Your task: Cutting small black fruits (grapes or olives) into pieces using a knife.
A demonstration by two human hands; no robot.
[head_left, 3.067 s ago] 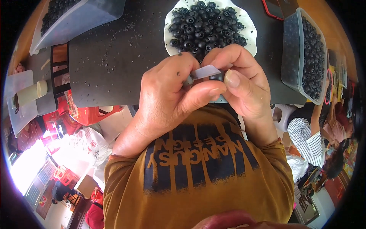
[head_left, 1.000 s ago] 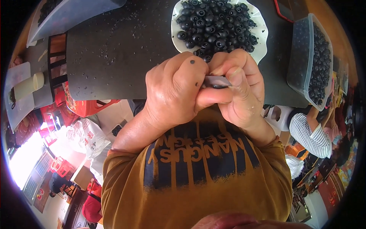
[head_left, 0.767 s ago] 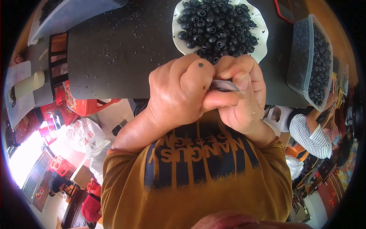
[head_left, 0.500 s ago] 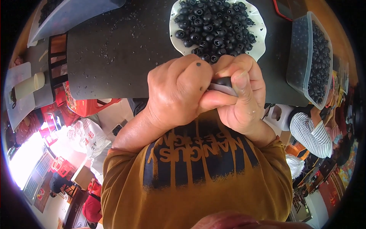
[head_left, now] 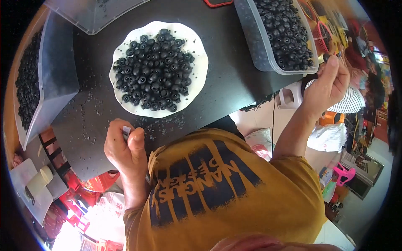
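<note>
One broad, flat, dark table (head_left: 228,77) bears the work, its smooth top catching a dull sheen. At the right stands a translucent, straight-walled plastic tub (head_left: 253,44) heaped with rounded black parts (head_left: 282,35); a similar frosted plastic tub (head_left: 60,73) stands left. Between them lies a round white plate with a scalloped, glossy rim (head_left: 200,62), piled with black knob-like parts (head_left: 155,73), many showing a ring-shaped hollow. The left hand (head_left: 125,148), near the table's front edge, is curled, thumb and forefinger clamped on a thin, pale, flat blade (head_left: 126,130). The right hand (head_left: 328,85), just beside the right tub, pinches one small, smooth black piece (head_left: 326,57) between thumb and fingers. I judge the step to be moving this piece to or from that tub; which way, I cannot tell. Next probably calls for a light pinch past the rim. Tiny black crumbs (head_left: 86,113) speckle the tabletop.
</note>
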